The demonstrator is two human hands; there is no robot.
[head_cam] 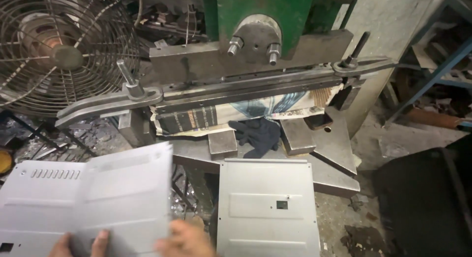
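Left hand (81,243) and right hand (184,241) grip blurred grey sheet-metal panel (123,198), off press. Another pale stamped panel (268,208) lies at green press's steel bed (339,154) front edge, unfed.

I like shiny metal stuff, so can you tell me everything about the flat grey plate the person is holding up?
The sheet-metal panel looks like thin, pale grey steel, roughly rectangular, with shallow pressed lines across it. It is blurred, so fine details are unclear. It is tilted, its upper corner raised toward the press. The left hand and right hand grip its bottom edge, fingers lying on its face. It overlaps a similar panel with a row of slots on the left. Another panel with a small square hole lies apart on the right.
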